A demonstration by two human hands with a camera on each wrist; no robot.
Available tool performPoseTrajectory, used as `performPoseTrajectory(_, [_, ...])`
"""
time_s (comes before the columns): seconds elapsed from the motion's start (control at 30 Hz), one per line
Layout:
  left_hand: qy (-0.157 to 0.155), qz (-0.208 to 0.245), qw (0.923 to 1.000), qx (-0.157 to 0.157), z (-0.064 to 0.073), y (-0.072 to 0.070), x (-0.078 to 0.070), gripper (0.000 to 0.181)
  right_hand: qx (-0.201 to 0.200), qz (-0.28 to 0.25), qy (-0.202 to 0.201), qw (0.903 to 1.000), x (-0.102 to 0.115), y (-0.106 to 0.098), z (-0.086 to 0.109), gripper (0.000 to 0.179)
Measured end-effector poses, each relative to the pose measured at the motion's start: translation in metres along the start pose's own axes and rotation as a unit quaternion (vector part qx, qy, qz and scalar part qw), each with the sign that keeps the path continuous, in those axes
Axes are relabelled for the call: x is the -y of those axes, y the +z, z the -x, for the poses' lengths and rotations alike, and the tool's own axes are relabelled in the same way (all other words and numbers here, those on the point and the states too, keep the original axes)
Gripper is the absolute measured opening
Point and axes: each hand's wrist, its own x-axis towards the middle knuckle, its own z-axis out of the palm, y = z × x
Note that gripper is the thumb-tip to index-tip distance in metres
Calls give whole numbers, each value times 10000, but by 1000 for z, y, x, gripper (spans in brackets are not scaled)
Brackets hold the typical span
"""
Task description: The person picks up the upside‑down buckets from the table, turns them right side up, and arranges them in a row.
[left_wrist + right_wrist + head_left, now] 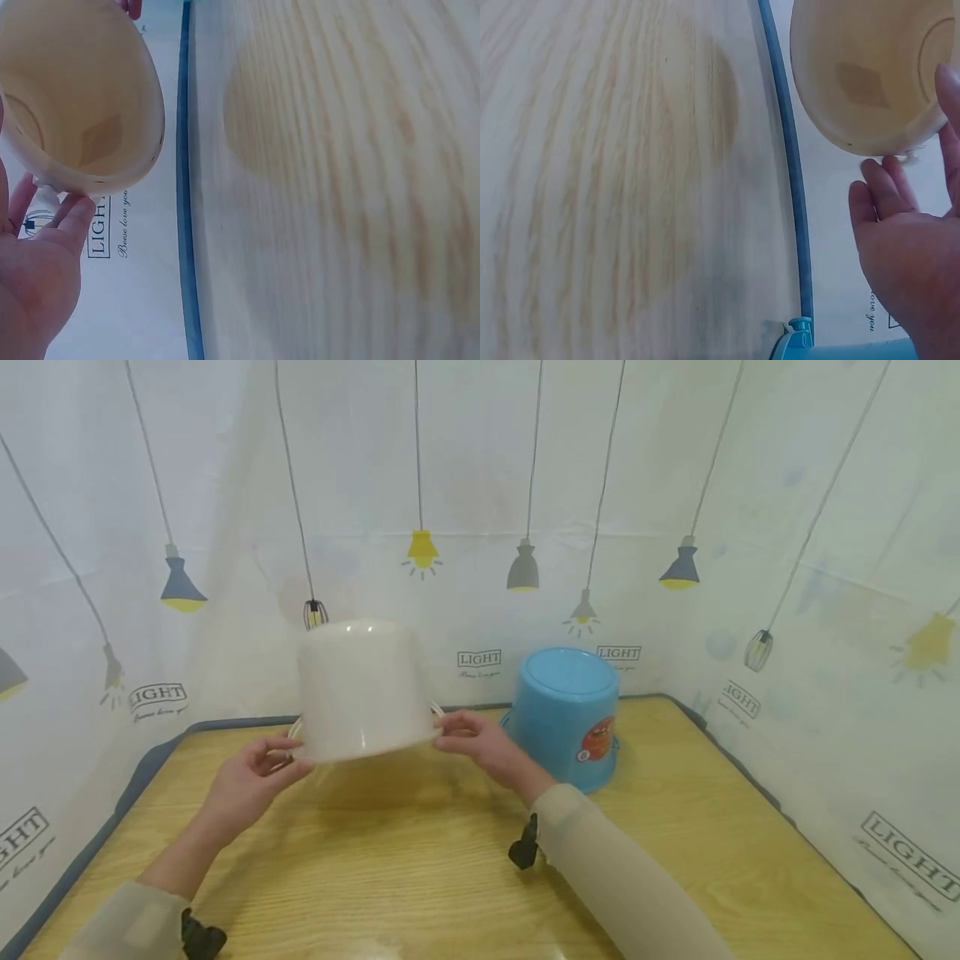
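A white plastic bucket (363, 693) is held upside down and slightly tilted above the table. My left hand (251, 781) grips its rim at the left side, thumb and fingers at the edge. On the opposite side my right hand (483, 747) pinches the rim near the handle mount. From below, the left wrist view shows the hollow inside of the bucket (82, 97), with a darker square patch on its wall. In the right wrist view the same opening of the bucket (862, 112) faces the camera, above my fingers.
An upside-down blue bucket (566, 718) with a red round sticker stands on the wooden table (420, 868), just beyond my right forearm. White sheeting (480, 468) printed with hanging lamps encloses the table's back and sides. Dark edging (247, 722) runs along the table's border.
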Motion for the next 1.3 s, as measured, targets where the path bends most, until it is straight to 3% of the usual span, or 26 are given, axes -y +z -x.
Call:
performPoseTrajectory(0.27, [424,345,9980,-312,3,-3,-4,49,-303,-63,-49,9995,5,0,2,41])
performPoseTrajectory(0.53, [886,1030,9887,-630,4,-2,-6,39,-400,-415,-256,9980,2,0,2,46])
performPoseTrajectory(0.8, [660,1372,9865,-597,3,-6,-10,40,-579,-639,-341,9957,5,-2,2,42])
performPoseTrajectory(1.07, [736,1909,9772,-574,3,-6,-13,43,-596,-415,-427,9964,12,-7,6,41])
performPoseTrajectory(1.3, [959,1570,9810,-612,1,-7,-19,45,-563,-233,-466,9971,17,-10,8,42])
